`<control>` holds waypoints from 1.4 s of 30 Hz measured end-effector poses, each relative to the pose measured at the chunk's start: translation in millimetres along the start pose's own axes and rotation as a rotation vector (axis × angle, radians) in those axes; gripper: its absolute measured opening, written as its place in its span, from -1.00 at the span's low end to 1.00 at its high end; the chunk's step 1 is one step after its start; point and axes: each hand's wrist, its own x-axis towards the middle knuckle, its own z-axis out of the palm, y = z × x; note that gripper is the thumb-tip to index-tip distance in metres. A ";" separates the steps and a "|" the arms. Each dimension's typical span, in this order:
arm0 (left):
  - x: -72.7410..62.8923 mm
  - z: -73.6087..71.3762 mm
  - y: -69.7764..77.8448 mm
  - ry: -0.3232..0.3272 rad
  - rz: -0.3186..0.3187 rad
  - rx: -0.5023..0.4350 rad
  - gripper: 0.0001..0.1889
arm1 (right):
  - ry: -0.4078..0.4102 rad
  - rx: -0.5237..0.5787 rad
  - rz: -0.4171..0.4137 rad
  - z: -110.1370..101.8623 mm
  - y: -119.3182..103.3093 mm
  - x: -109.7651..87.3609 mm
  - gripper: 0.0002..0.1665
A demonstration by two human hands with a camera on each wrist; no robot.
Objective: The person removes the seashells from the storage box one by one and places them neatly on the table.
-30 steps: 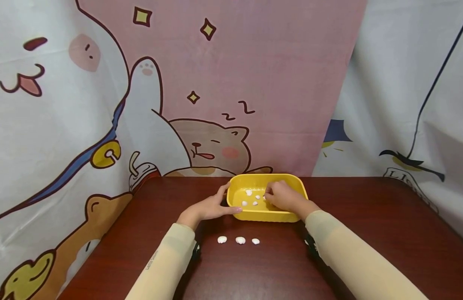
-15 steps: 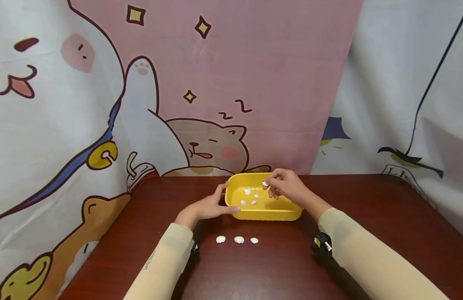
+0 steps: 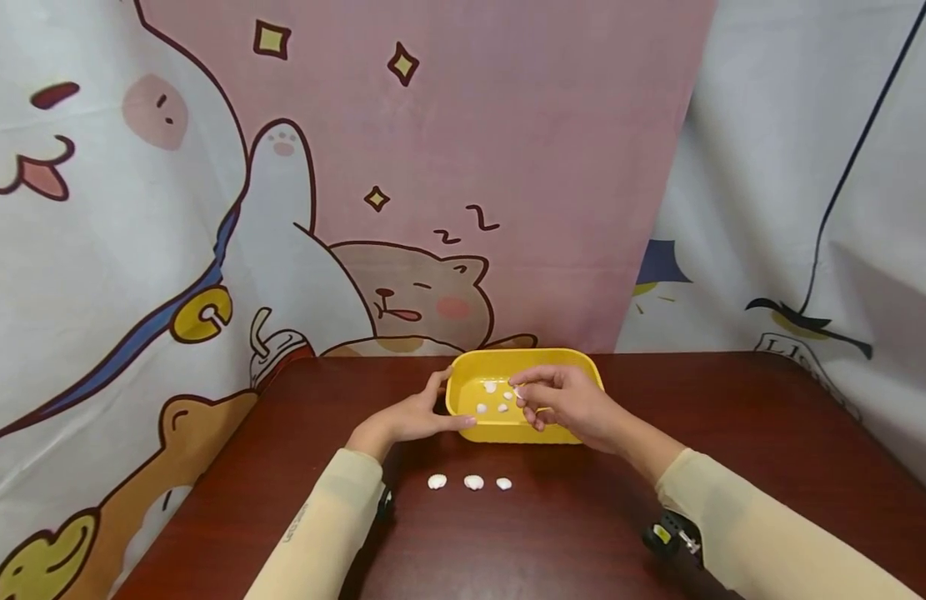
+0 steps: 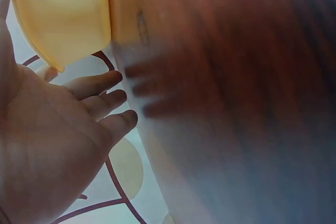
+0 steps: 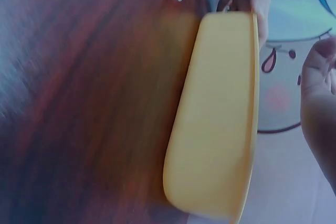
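A yellow plastic basin (image 3: 523,432) stands near the table's back edge, with several small white seashells (image 3: 490,387) on its floor. At its left end my left hand (image 3: 408,417) touches it: the thumb lies on the front rim and the fingers reach along the side, mostly straight. Over the basin my right hand (image 3: 575,406) pinches a small white seashell (image 3: 518,392) between thumb and fingertips, partly hidden. In front of the basin three white seashells lie in a row, among them a middle seashell (image 3: 473,482). The right wrist view shows the basin's outer wall (image 5: 215,114).
The dark reddish wooden table (image 3: 553,533) extends to both sides and toward me. Right behind it hangs a printed cloth (image 3: 568,167) with cartoon animals. A small black device (image 3: 673,537) sits at the right wrist.
My right hand has picked a seashell off the basin's floor, lifted it and moved it left and toward me. My left hand stays at the basin's left end.
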 end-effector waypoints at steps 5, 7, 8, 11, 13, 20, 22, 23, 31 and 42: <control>-0.3 1.1 -1.6 -0.003 0.000 -0.013 0.22 | -0.050 0.042 0.011 11.4 -2.2 -12.8 -0.69; 0.1 1.2 -1.9 -0.005 0.002 -0.018 0.23 | -0.069 0.057 0.007 14.8 -2.8 -17.4 -0.69; 0.5 1.2 -2.3 -0.005 0.002 -0.019 0.23 | -0.078 0.063 0.004 16.4 -3.3 -19.7 -0.69; 0.9 1.3 -2.3 -0.005 0.004 -0.018 0.23 | -0.087 0.090 0.001 21.3 -4.2 -25.1 -0.68; 0.8 1.4 -2.1 -0.007 0.006 -0.016 0.23 | -0.081 0.118 0.005 24.0 -4.4 -27.8 -0.70; -0.6 1.7 1.2 -0.008 0.000 -0.020 0.22 | -0.107 0.213 0.016 23.5 -1.8 -35.7 -0.86; -0.7 1.5 1.7 -0.008 -0.001 -0.020 0.22 | -0.108 0.229 0.043 22.8 -2.0 -38.2 -0.84; -0.6 1.4 1.6 -0.008 0.000 -0.019 0.22 | -0.107 0.233 0.055 22.5 -2.1 -39.5 -0.82; 0.1 0.3 1.6 -0.007 -0.002 -0.020 0.22 | -0.076 0.118 0.089 19.1 5.7 -48.0 -0.53; -0.3 -0.6 0.1 0.001 -0.008 -0.022 0.23 | -0.062 -0.168 0.025 20.2 32.0 -48.3 -0.64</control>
